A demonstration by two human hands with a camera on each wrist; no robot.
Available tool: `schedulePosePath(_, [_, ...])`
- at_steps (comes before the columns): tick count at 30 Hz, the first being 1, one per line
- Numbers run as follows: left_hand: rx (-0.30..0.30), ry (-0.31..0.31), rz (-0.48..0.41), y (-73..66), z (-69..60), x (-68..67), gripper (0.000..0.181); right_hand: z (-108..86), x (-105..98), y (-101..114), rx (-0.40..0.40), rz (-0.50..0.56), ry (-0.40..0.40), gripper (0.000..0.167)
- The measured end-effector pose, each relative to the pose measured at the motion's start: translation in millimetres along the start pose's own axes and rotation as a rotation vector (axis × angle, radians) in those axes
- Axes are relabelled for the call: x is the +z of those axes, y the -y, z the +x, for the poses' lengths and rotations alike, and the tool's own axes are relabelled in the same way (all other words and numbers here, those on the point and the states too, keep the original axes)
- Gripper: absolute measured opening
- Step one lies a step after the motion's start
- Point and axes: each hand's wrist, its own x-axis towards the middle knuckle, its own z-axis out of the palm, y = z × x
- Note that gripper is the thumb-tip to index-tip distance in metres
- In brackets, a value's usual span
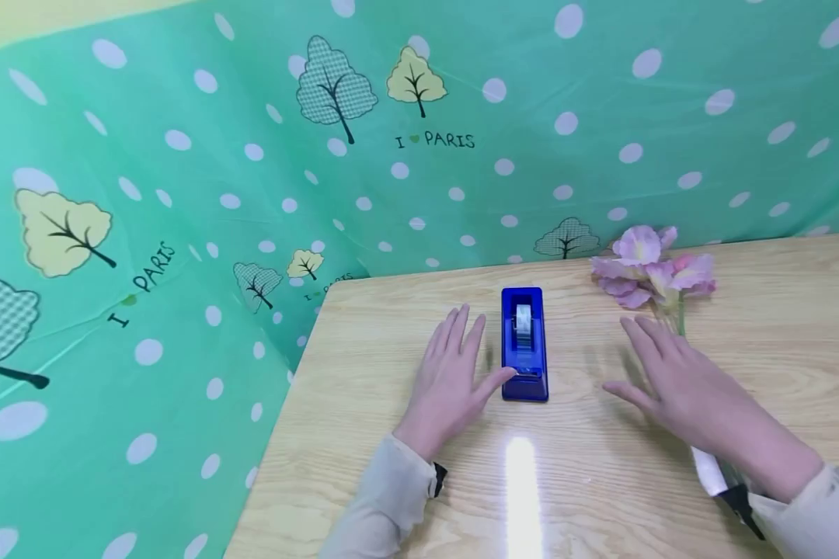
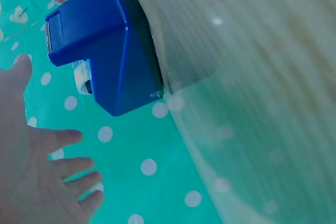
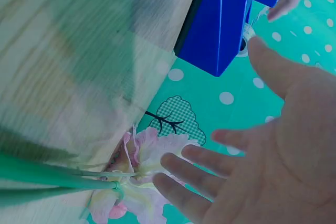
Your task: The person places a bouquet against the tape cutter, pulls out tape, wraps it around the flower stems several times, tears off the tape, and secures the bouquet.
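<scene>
Dotted cloth is backing the tabletop, dispenser is standing between left hand and right hand, all fingers are spreading loose, gripping nothing; hasty closing might be nicking the left thumb on the nearby cutter.

Pale wood-grain table; behind and left of the table, green cloth printed with white dots, trees and "PARIS" lettering; high beyond the table's far left corner, a cream strip; on the table's near part, 1 bright streak of light.
</scene>
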Motion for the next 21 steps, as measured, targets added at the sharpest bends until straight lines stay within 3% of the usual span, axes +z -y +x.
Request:
schedulePosePath(7, [0.107, -0.07, -0.072, -22.3, 11.4, -2.2, 0.073, -5.0, -10, -1, 0.103, 0.027, -0.025, 0.08])
schedulePosePath(11, [0.204, -0.121, -0.087, -34.9, 17.6, 1.3, 0.067, -13.3, -13, -6, 0.119, 0.034, -0.102, 0.059])
schedulePosePath(14, [0.246, -0.168, -0.113, -40.4, 18.5, 3.1, 0.06, -16.4, -13, -9, 0.123, 0.035, -0.137, 0.052])
schedulePosePath(21, [0.367, -0.283, -0.228, -50.4, 23.2, 0.7, 0.05, -18.4, -12, -11, 0.216, 0.098, -0.055, 0.052])
